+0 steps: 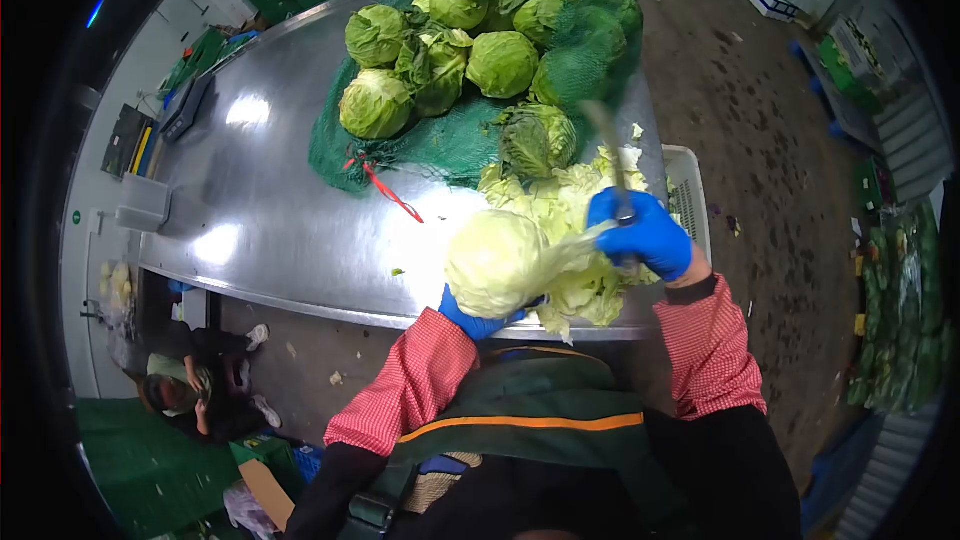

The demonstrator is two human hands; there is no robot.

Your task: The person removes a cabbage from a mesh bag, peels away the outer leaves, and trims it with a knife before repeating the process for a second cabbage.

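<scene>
My left hand (478, 316), in a blue glove, is under and against the near side of a pale, peeled cabbage (493, 262) at the table's front edge. My right hand (645, 234), also gloved in blue, is closed round a knife (612, 145) whose blade points up and away, blurred by motion. A pale leaf (575, 248) stretches between the cabbage and my right hand. Loose cabbage leaves (590, 292) lie beneath and behind it. Behind them, several green cabbages (502, 65) rest on a green net bag (460, 145).
The steel table (270, 210) extends to the left. A red tie (392, 192) lies by the net. Beyond the table's right edge stands a white crate (688, 190). A seated person (185, 380) is at the lower left. Bagged green vegetables (905, 310) stand far right.
</scene>
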